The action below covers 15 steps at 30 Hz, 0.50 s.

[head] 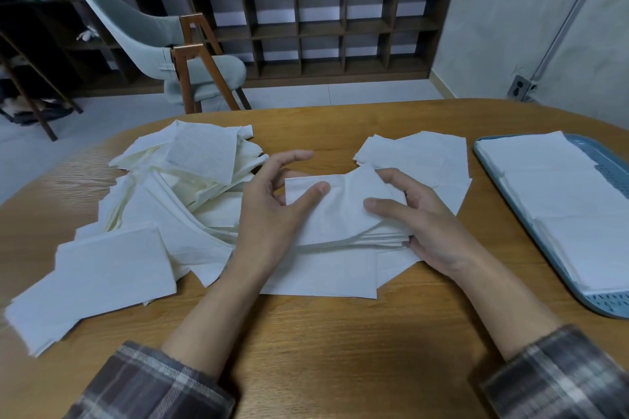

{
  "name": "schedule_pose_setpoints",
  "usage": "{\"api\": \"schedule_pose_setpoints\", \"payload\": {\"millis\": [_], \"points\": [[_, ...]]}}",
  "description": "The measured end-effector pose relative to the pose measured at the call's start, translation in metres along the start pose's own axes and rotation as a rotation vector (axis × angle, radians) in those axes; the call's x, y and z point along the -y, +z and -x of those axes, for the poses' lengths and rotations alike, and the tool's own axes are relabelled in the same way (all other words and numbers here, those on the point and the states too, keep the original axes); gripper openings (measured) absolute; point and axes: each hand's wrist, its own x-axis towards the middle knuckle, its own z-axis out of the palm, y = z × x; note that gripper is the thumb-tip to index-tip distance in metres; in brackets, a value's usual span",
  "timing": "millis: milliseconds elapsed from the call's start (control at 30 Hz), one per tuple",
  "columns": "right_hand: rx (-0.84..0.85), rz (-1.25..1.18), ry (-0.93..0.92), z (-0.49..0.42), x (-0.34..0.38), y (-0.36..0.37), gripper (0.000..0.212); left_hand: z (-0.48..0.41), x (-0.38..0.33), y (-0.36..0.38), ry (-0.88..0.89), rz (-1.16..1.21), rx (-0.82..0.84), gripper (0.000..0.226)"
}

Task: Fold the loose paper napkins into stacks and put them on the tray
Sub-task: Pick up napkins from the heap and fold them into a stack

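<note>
We judge the job partly done: folded stacks point(561, 201) already lie on the tray point(609, 303) at three o'clock, yet a big loose pile point(177, 194) sprawls from eight to eleven o'clock, and a smaller lot point(418, 153) sits at one. Our left hand point(272, 211) and right hand point(429, 224) both grasp a thin stack of napkins point(340, 218) at the centre, thumbs on top, over flat sheets point(323, 275). The table point(340, 350) is bare toward six o'clock, and the way to the tray looks open.
</note>
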Motion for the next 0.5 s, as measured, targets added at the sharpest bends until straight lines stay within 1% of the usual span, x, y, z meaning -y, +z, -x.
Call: {"api": "schedule_pose_setpoints", "payload": {"millis": [67,133,200,267,333,500], "points": [[0.017,-0.01,-0.01,0.0,0.0,0.0,0.041,0.0,0.002,-0.001,-0.009,-0.032,-0.017,0.035],[0.004,-0.008,-0.017,0.0,0.002,0.0,0.042,-0.002,0.008,-0.004,-0.031,-0.071,-0.016,0.032],[-0.033,0.01,-0.027,0.001,0.003,0.001,0.034,-0.004,0.015,-0.005,-0.054,-0.099,0.01,0.029],[-0.075,0.043,-0.027,0.002,0.004,0.001,0.026,-0.004,0.016,-0.004,-0.041,-0.11,0.03,0.021],[-0.098,0.05,-0.01,0.002,0.005,0.001,0.023,-0.003,0.016,-0.003,-0.043,-0.105,0.051,0.013],[-0.074,0.034,0.004,0.001,0.004,0.001,0.026,-0.003,0.013,-0.003,-0.091,-0.079,0.12,0.018]]}}
